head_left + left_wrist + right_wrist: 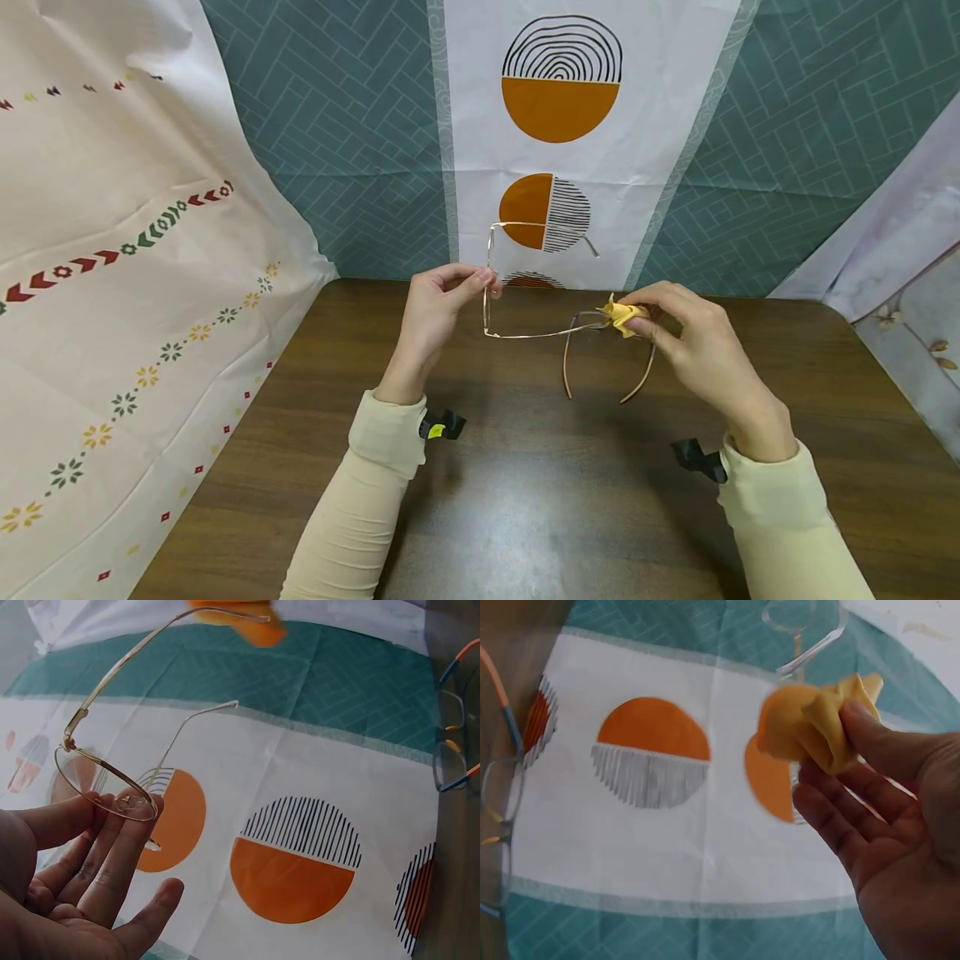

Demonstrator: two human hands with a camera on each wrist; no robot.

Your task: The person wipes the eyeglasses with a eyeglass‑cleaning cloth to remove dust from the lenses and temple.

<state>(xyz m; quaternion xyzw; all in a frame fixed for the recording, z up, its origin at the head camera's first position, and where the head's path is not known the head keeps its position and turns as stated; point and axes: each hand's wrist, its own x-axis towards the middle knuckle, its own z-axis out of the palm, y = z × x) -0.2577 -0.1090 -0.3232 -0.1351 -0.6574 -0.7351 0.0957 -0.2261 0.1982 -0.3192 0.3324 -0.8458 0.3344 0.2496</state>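
Note:
My left hand (431, 321) pinches a pair of thin gold-rimmed eyeglasses (525, 337) near the middle of the front, between thumb and fingertips. They are held up above the table with both temples unfolded, pointing right. In the left wrist view, the clear lens of the eyeglasses (77, 720) shows above the fingers. My right hand (693, 342) pinches a bunched yellow cloth (621, 315), which overlaps the end of the nearer temple in the head view. From the right wrist, the cloth (821, 724) looks folded and crumpled between thumb and fingers.
A second pair of glasses, with blue and orange temples (567, 367), lies on the brown wooden table (510, 467) behind and below the cloth. A patterned curtain (360, 125) hangs at the table's far edge. White flowered fabric (150, 317) covers the left side.

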